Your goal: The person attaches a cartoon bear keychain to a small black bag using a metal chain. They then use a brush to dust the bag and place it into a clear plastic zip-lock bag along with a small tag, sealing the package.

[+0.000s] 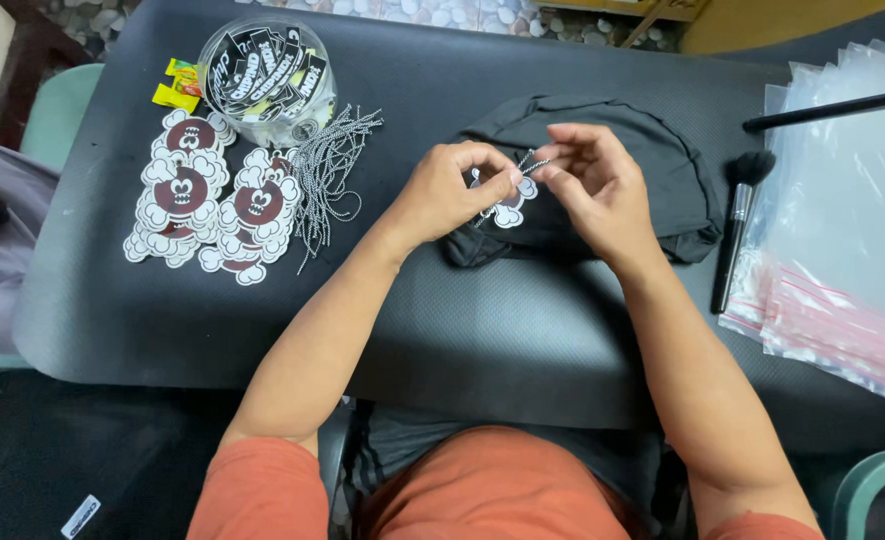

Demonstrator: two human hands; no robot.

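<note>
Far left on your table lies a heap of cloud-edged hang tags (208, 205), white with dark red-brown rounds. Just beyond them stands a clear round tub (268, 75) full of small black-and-white labels. Beside that tub sits a little yellow and green wrapper (181, 84), possibly a sweet. Between your fingers is one more cloud-shaped tag (508, 205). At the right edge you have a stack of clear bags (843, 240) with red seal strips.

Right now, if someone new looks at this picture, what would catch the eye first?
Probably the two hands at the centre: the left hand and right hand pinch a flower-shaped tag and a thin cord over a folded black cloth. To the left lie stacks of similar tags, loose cords and a clear tub.
</note>
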